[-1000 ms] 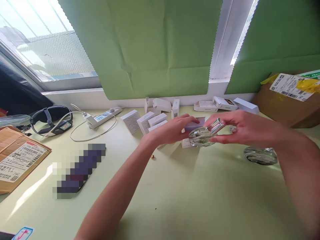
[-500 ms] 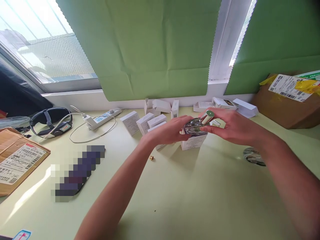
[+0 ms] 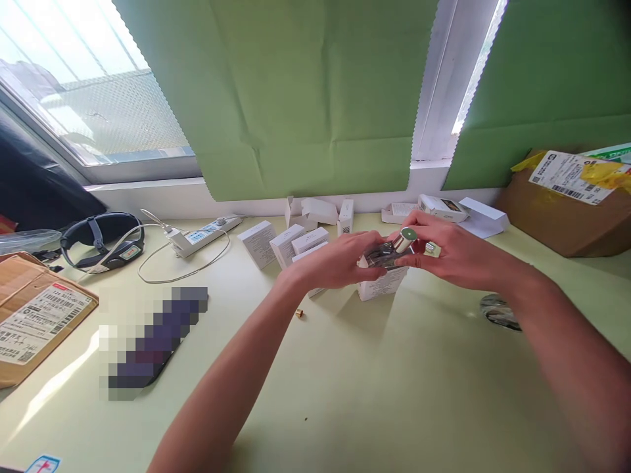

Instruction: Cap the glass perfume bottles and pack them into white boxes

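A clear glass perfume bottle [image 3: 382, 255] with a shiny silver cap [image 3: 405, 240] is held tilted over a white box [image 3: 382, 286], its cap toward the upper right. My left hand [image 3: 348, 258] grips the glass body from the left, thumb below and fingers on top. From the right, my right hand [image 3: 446, 253] closes its thumb and fingers on the bottle beside the cap. Another small shiny piece [image 3: 432, 249] shows partly behind my right hand; what it belongs to is hidden. A second glass bottle [image 3: 499, 310] lies by my right forearm, which covers part of it.
Several white boxes [image 3: 259, 243] stand left of my hands. Opened cartons [image 3: 319, 210] lie along the wall. A small gold ring [image 3: 299, 313] rests on the table. Leftward are a power strip [image 3: 202, 235], headset [image 3: 101, 242], blurred dark object [image 3: 158, 338] and parcel [image 3: 44, 322]; rightward, a cardboard box [image 3: 566, 210].
The bottle and its cap have dropped slightly and shifted a little to the left. My right fingers have closed in further around the bottle beside the cap.
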